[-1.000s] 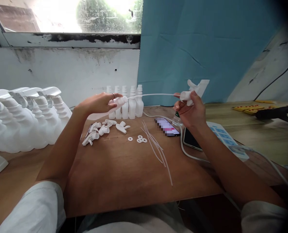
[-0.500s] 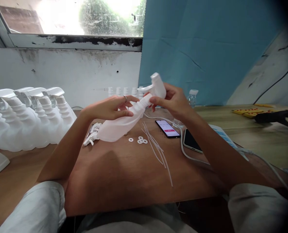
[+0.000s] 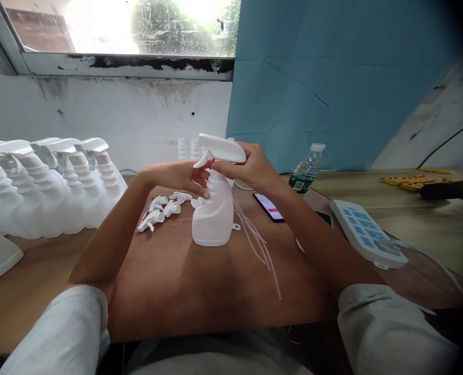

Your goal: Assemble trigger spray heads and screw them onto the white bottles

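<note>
A white spray bottle point(image 3: 212, 219) is upright in front of me, its trigger head point(image 3: 224, 149) sitting at the neck with the nozzle end pointing left. My right hand point(image 3: 250, 165) grips the head and the top of the neck from the right. From the left, my left hand point(image 3: 184, 178) is wrapped round the ribbed neck, with its thumb on the near side. Several loose white trigger parts point(image 3: 164, 208) lie left of the bottle. Thin white tubes point(image 3: 254, 234) lie to its right, and a small white washer point(image 3: 236, 227) shows beside its base.
Several assembled spray bottles point(image 3: 55, 192) stand in rows at the left. On the right are a lit phone point(image 3: 268, 207), a drink bottle point(image 3: 308, 169) with a green label, and a white power strip point(image 3: 366, 232) with blue markings. A window point(image 3: 129, 31) is above.
The spray bottle has swung from a tilted position in the air to upright, lower down. Its head now points left. Both hands have stayed on it.
</note>
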`<state>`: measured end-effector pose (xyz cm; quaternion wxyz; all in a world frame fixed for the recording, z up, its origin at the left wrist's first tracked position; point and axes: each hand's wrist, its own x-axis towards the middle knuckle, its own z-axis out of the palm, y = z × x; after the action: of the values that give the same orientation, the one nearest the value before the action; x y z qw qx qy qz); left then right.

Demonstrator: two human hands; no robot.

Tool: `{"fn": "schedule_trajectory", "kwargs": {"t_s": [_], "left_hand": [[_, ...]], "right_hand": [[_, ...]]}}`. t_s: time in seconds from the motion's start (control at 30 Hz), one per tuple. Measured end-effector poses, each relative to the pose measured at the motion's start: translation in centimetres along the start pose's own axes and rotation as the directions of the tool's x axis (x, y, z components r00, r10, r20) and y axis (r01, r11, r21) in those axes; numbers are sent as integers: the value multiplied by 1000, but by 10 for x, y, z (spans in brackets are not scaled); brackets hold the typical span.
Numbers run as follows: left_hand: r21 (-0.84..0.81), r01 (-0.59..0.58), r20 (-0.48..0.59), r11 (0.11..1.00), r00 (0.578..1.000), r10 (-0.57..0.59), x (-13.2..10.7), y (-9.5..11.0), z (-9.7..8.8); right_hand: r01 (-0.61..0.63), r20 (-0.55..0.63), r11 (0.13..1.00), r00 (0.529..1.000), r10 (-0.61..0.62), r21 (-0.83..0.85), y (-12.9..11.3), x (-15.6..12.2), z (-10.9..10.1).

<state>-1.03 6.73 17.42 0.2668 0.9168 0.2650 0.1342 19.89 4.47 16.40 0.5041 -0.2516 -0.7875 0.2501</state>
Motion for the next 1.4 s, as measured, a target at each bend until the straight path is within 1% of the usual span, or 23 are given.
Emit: {"fn": "schedule_trajectory", "kwargs": {"t_s": [0.07, 0.1, 0.13, 0.17, 0.2, 0.23, 0.27, 0.3, 0.33, 0.4, 0.43, 0.5, 0.53, 0.6, 0.67, 0.77, 0.87, 0.93, 1.0, 1.17, 1.3, 1.4], "left_hand": [[58, 13, 5, 998, 1000, -13, -5, 2, -7], [82, 0, -27, 997, 1000, 2, -9, 3, -10], [100, -22, -97, 995, 995, 32, -12, 4, -14], [112, -52, -197, 992, 978, 73, -15, 6, -16], [120, -82, -312, 989, 943, 116, -17, 9, -18], [124, -110, -421, 986, 894, 153, -19, 12, -18], [123, -137, -508, 983, 842, 182, -21, 16, -17], [125, -169, -562, 978, 800, 210, -22, 21, -15], [134, -201, -588, 970, 772, 241, -22, 27, -13], [184, -227, -594, 956, 749, 292, -22, 38, -6], [222, -214, -593, 951, 745, 305, -22, 43, -3], [293, -144, -599, 945, 743, 299, -22, 49, 2], [314, -105, -604, 944, 745, 284, -22, 51, 4], [319, -67, -610, 946, 749, 258, -22, 50, 4], [294, -58, -618, 954, 750, 236, -23, 45, 2], [245, -60, -617, 968, 760, 203, -24, 38, -2], [215, -82, -592, 973, 781, 197, -26, 34, -6], [202, -108, -585, 973, 784, 209, -26, 32, -7], [191, -125, -585, 974, 782, 215, -27, 33, -7], [215, -99, -577, 972, 790, 208, -30, 36, -5], [236, -87, -560, 968, 802, 208, -30, 34, -5], [232, -75, -561, 970, 804, 196, -29, 31, -6]], "right_hand": [[-15, 1, 1000, 1000, 15, -9, 0, 1, 1], [-24, 10, 1000, 1000, 24, -4, 0, 2, 1], [-35, 18, 999, 999, 35, 2, 1, 2, 2], [-46, 23, 999, 999, 45, 7, 2, 3, 2], [-56, 27, 998, 998, 56, 14, 3, 4, 2], [-67, 31, 997, 997, 66, 23, 4, 5, 2], [-74, 35, 997, 997, 73, 35, 5, 6, 2], [-78, 42, 996, 996, 76, 46, 5, 7, 2], [-78, 50, 995, 996, 76, 55, 5, 7, 2], [-72, 77, 995, 995, 66, 74, 5, 7, 1], [-68, 90, 994, 994, 60, 87, 5, 7, 2], [-61, 110, 989, 993, 46, 134, 5, 6, 4], [-60, 118, 983, 992, 40, 173, 6, 6, 6], [-73, 155, 955, 987, 29, 288, 11, 5, 14], [-111, 215, 891, 977, 16, 440, 18, 3, 24], [-180, 262, 757, 965, 12, 628, 30, -2, 40], [-227, 287, 658, 958, 17, 718, 36, -8, 49], [-221, 289, 620, 957, -9, 753, 36, -11, 51], [-190, 268, 613, 963, -36, 767, 34, -13, 51], [-139, 217, 688, 976, -28, 712, 29, -12, 54], [-138, 228, 651, 972, -56, 746, 31, -10, 54], [-121, 203, 695, 978, -37, 709, 31, -11, 55]]}}
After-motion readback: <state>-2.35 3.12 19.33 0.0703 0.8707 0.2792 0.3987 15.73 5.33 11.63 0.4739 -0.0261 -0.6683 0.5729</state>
